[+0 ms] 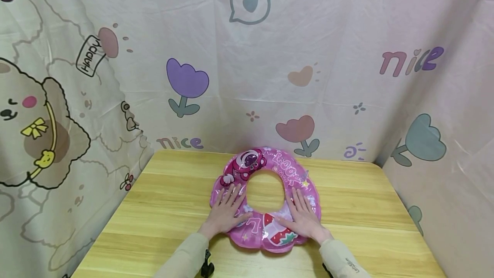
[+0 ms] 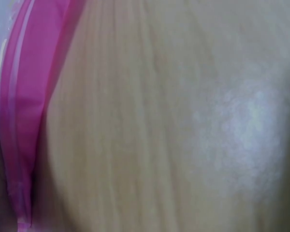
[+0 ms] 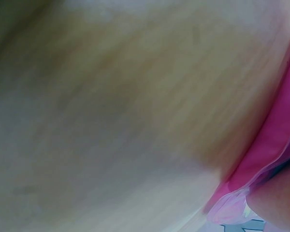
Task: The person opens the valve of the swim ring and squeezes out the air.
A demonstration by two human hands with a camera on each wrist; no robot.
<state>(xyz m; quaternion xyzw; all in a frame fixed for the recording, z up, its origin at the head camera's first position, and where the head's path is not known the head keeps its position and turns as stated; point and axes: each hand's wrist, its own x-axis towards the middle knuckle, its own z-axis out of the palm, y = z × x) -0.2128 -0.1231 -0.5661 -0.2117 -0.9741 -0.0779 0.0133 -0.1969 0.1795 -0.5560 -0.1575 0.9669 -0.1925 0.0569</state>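
Note:
A pink inflatable swim ring [image 1: 266,239] with a scalloped edge and printed cartoon bear, strawberry and lettering lies on the wooden table. On its left side rests my left hand [image 1: 227,209], fingers straight and spread. My right hand [image 1: 302,216] lies flat on the ring's right side, fingers extended, thumb pointing inward. Through the hole between the hands the table top shows. In the left wrist view the ring's pink side [image 2: 31,96] runs down the left edge. The right wrist view catches the ring's pink edge [image 3: 266,145] beside part of the right hand [image 3: 278,195].
The wooden table [image 1: 166,196] extends on both sides of the ring. A printed cloth [image 1: 247,55] with tulips, hearts and lettering hangs behind the table and along both sides. A black strap piece [image 1: 207,265] sits by the left sleeve [image 1: 187,254].

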